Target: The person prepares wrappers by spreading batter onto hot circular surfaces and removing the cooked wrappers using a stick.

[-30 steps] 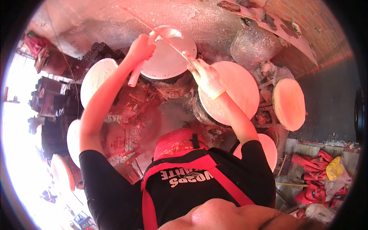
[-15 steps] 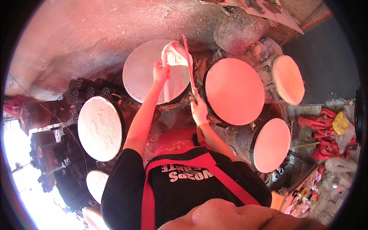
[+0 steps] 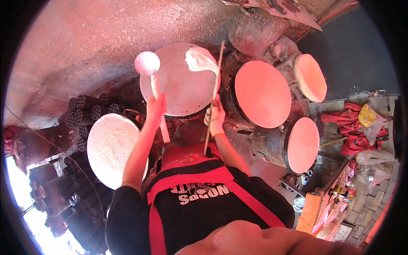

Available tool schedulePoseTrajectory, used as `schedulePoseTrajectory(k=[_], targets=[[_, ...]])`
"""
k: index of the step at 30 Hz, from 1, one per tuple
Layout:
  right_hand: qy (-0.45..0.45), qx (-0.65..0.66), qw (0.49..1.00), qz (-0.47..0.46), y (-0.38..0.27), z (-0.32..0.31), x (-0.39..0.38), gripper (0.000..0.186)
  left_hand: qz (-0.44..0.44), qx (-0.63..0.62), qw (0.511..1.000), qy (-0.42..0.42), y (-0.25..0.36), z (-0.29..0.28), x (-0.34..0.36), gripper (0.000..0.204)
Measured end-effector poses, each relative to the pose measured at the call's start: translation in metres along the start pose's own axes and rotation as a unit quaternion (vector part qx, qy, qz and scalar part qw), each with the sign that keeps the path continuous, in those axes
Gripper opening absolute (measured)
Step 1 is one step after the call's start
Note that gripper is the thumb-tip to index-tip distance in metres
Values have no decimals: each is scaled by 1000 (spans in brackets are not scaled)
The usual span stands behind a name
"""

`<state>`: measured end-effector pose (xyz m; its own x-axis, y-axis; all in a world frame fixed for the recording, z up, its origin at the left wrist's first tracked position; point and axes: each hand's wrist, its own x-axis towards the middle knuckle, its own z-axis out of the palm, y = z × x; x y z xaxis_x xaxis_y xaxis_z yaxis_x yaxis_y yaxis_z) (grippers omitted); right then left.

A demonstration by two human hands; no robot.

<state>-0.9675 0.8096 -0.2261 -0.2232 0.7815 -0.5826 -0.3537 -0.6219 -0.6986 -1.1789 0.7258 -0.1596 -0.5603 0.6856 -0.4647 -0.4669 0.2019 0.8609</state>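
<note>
My left hand (image 3: pixel 156 108) is closed round the handle of a ladle (image 3: pixel 147 63). The ladle's round bowl is up by the upper left rim of the large round griddle (image 3: pixel 178 91). My right hand (image 3: pixel 216 115), which seems to wear a pale glove, grips a long thin wooden stick (image 3: pixel 219 70). That stick stands tilted along the griddle's right rim, its lower end close to my red apron (image 3: pixel 187 154). A folded white mass of batter or dough (image 3: pixel 200 59) shows at the griddle's upper right, reaching the stick; whether it lies on the plate or hangs from the stick I cannot tell.
Round plates covered in pale sheets stand about me: one at left (image 3: pixel 112 148), others at right (image 3: pixel 262 94), far right (image 3: pixel 311 77) and lower right (image 3: pixel 303 144). Black coal briquettes (image 3: pixel 87 102) are stacked at left. Red cloth and bags (image 3: pixel 355 123) lie at right.
The ladle has moved left from over the griddle to its left rim, its bowl now showing round. The stick has shifted right and tilted. The head view has shifted a little.
</note>
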Motion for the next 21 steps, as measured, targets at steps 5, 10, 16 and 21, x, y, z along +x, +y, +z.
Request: schedulePoseTrajectory(k=[5, 10, 16, 21], targets=[[-41, -72, 996, -22, 10, 68, 2, 37, -52, -119, 991, 22, -16, -28, -81, 24], [-161, -165, 972, 52, -21, 67, 4, 39, -38, -130, 988, 68, -37, -53, -106, 19], [-5, -159, 987, -16, -8, 5, -15, 40, -3, -128, 986, 106, -54, -77, -124, 9], [-104, -237, 965, 33, -12, 44, 3, 38, -3, -142, 985, 101, -51, -71, -133, 8]])
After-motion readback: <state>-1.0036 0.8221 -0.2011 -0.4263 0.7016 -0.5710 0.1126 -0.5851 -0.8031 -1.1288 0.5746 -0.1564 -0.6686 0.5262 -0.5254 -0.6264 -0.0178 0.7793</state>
